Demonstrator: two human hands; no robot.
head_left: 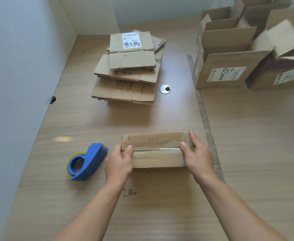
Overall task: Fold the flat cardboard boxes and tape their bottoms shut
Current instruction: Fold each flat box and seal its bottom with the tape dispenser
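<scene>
Near the middle of the table, toward its front edge, the small cardboard box sits with its flapped face turned up, and both hands grip it, one at each short end. The left hand wraps the left end with its thumb laid over the top; the right hand clasps the right end, fingers curled round the far corner and thumb pressing down beside the seam. That grip looks meant to keep the two long flaps shut and level so they meet cleanly for taping. The box's long axis runs left to right, roughly parallel to the table's front edge, and the seam follows that same line. A glint runs along the seam; whether tape already covers it I cannot tell. The blue tape dispenser lies just beside the left hand, probably parked there for a quick reach. The stack of flat boxes waits toward the back edge, well apart, and the folded boxes stand open-topped at the back right corner.
</scene>
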